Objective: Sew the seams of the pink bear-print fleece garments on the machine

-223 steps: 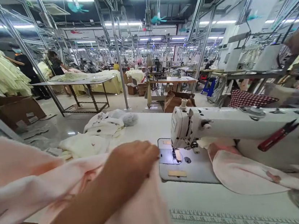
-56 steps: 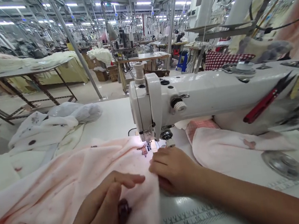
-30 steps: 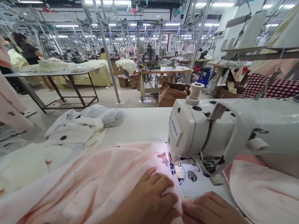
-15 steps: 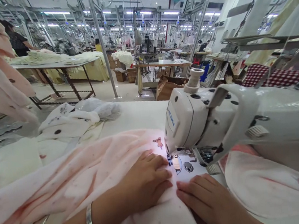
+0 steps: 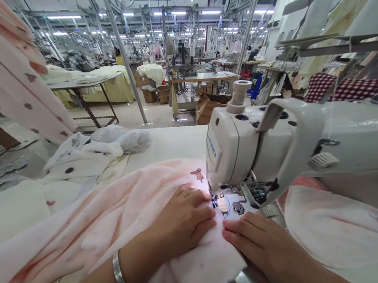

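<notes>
A pale pink plush fabric (image 5: 136,189) with small printed spots and a little figure spreads over the white sewing table. Its right edge runs under the needle area of a white sewing machine (image 5: 228,150). My left hand (image 5: 181,220), a silver bangle on its wrist, lies on the fabric just left of the needle, fingers apart and slightly bent. At the fabric's edge, in front of the metal needle plate (image 5: 235,208), my right hand (image 5: 259,238) has its fingers pressed together on the cloth. The thumb of that hand is hidden.
White spotted cloth (image 5: 81,159) is heaped at the table's back left. Pink fabric (image 5: 12,76) hangs at the upper left. Another pink-white piece (image 5: 344,223) lies under the machine arm. Thread cones (image 5: 326,10) stand at the right. Beyond is a cloth-laden worktable (image 5: 81,81).
The view has shifted slightly, and the hanging pink fabric now reaches farther right. The cloth's near corner has shifted a little, showing something dark below it. Both hands keep their places by the needle.
</notes>
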